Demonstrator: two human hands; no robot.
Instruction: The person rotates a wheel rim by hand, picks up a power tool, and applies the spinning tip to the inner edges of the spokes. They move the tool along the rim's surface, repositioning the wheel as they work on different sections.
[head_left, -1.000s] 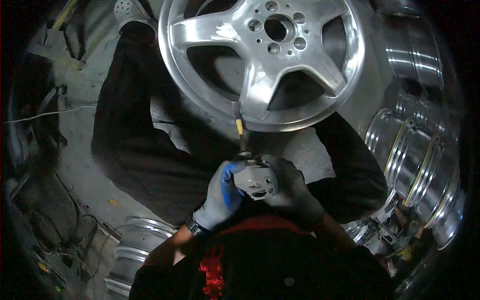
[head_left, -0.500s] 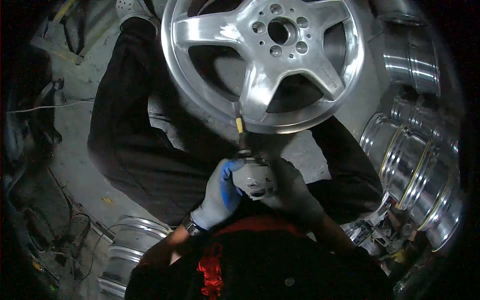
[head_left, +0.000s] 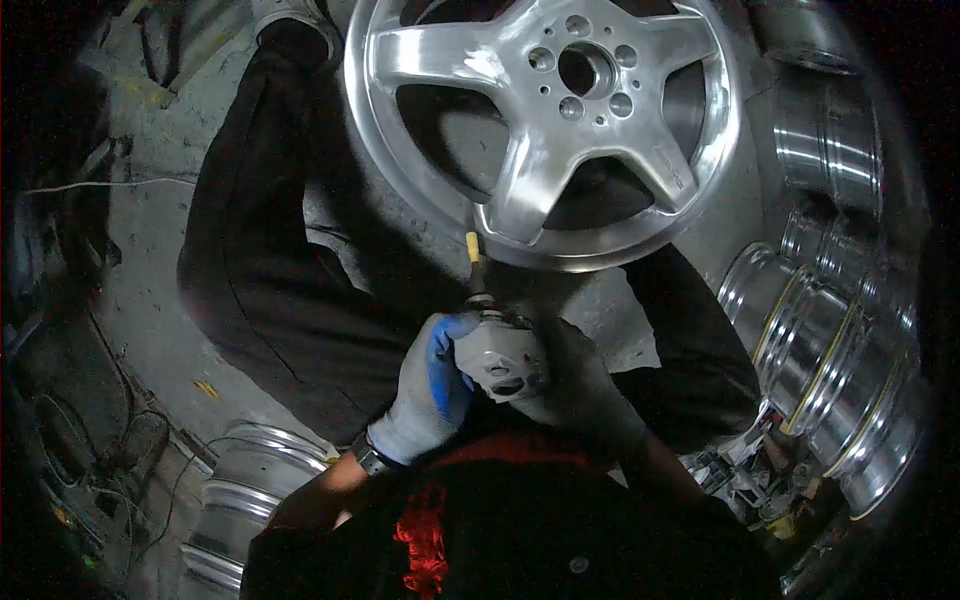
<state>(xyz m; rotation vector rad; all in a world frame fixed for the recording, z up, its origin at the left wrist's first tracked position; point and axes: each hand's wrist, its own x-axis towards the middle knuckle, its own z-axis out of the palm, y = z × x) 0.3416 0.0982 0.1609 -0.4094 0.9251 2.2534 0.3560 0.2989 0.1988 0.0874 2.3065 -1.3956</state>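
Note:
Both gloved hands are closed around a grey die grinder (head_left: 497,360) held close to my lap. My left hand (head_left: 428,385), in a grey and blue glove with a watch at the wrist, wraps the tool's left side. On the other side, my right hand (head_left: 575,385) grips it in shadow, so its fingers are hard to see. A narrow shaft with a yellow band (head_left: 473,247) points away from me. Its tip meets the lower lip of a silver five-spoke alloy wheel (head_left: 525,185), beside the foot of a spoke.
Several shiny wheel barrels (head_left: 815,345) lie stacked along the right. Another barrel (head_left: 240,490) stands at lower left, near cables (head_left: 135,430) on the floor. My legs (head_left: 270,270) lie bent on both sides of the alloy wheel. Small clutter (head_left: 750,480) sits at lower right.
The alloy wheel appears slightly farther right in view, as the camera view has shifted. The grinder's shaft tilts a little more to the left, its tip staying near the same spoke foot.

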